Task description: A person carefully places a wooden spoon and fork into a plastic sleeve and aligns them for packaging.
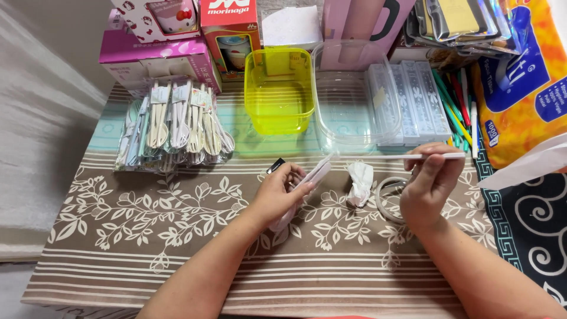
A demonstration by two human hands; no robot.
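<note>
The left hand [280, 192] is closed around a slim pale pink case [307, 186], thumb and fingers wrapped about its middle; the case slants up toward the yellow tub. The right hand [430, 180] pinches a thin white stick [413, 156] between thumb and fingertips, the stick lying level and pointing left toward the case's upper end. Whether stick and case touch cannot be told.

Landmark: the yellow tub [279, 88], translucent, rectangular, standing open at the back of the table.
- Just right of the tub: a clear plastic tub [348, 94], open, with clear ribbed cases [413, 100] beside it on its far side.
- Left of the tub: a fanned row of cutlery sets in clear sleeves [174, 124], pale spoons and forks, each with a small white label on top.
- Behind the tub: a red carton [229, 29] with a picture of a cup; left of it, pink and white boxes [156, 47].
- Far right of the tub: an orange and blue soft pack [522, 77], and coloured pens [455, 106] lying beside it.
- In front of the tub, between the hands: a crumpled white wrapper [360, 183] and a roll of clear tape [390, 198].

The surface is a tablecloth [147, 230], brown and cream stripes with a white leaf pattern. A black cloth with white scrolls [531, 230] covers the right edge. A pale wall stands to the left.
</note>
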